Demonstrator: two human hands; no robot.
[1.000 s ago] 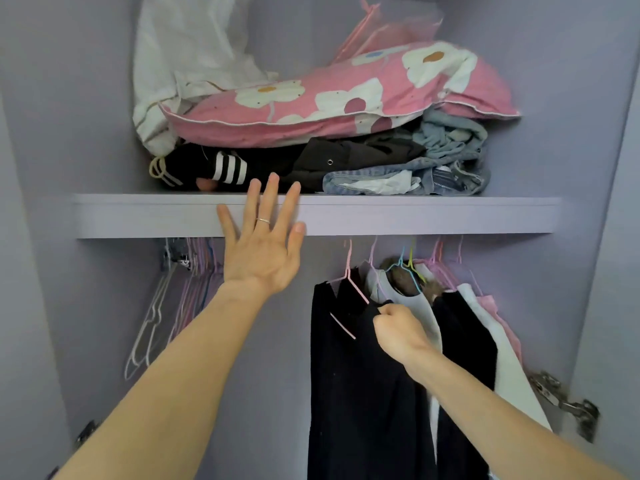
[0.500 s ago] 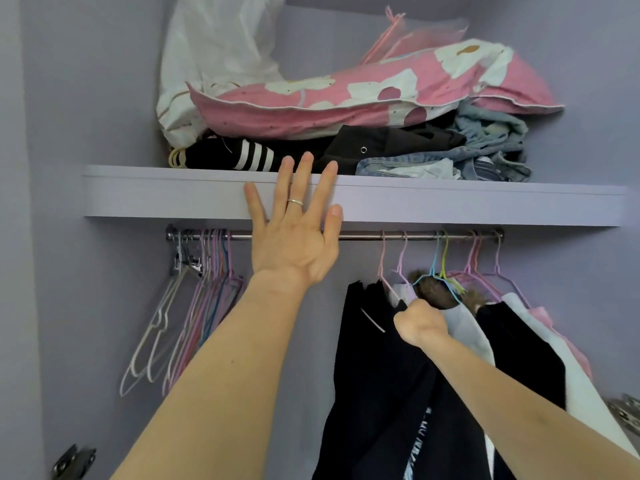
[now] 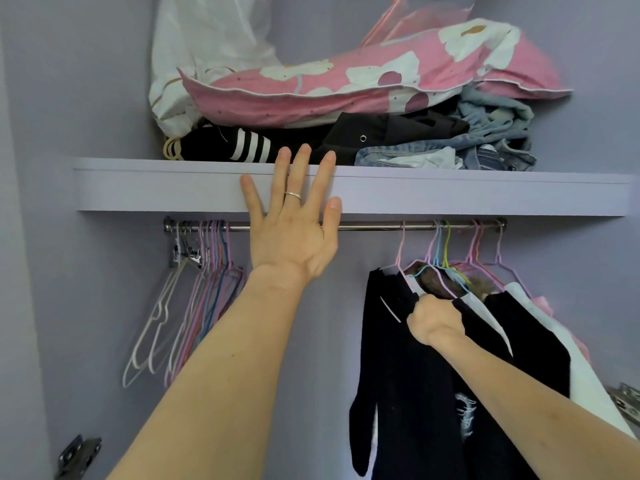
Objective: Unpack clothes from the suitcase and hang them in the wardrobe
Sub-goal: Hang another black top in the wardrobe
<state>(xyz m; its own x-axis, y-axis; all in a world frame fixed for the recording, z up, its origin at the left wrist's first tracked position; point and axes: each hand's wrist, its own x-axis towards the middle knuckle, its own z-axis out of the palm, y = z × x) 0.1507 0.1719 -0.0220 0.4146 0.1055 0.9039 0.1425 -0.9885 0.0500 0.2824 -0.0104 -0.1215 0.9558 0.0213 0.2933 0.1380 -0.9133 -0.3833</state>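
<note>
I look into a lilac wardrobe. My left hand [image 3: 292, 220] lies flat with spread fingers against the front edge of the shelf [image 3: 485, 197]. My right hand [image 3: 434, 322] grips the shoulder of a black garment [image 3: 391, 375] that hangs from a pink hanger [image 3: 401, 251] on the metal rail [image 3: 374, 227]. To its right hang more clothes on coloured hangers: a white top [image 3: 485, 313], another black garment [image 3: 533, 337], a white one and a pink one. The suitcase is out of view.
A bunch of bare hangers [image 3: 194, 299] hangs at the rail's left end. On the shelf lie a pink flowered quilt [image 3: 346, 84], a white bag [image 3: 207, 53], folded black clothes [image 3: 256, 147] and jeans [image 3: 485, 150]. Door hinges [image 3: 78, 455] sit low at both sides.
The view has tilted up, so the rail and shelf sit lower and nearer in frame. My right hand has stayed gripping the black garment; my left hand has stayed spread on the shelf edge.
</note>
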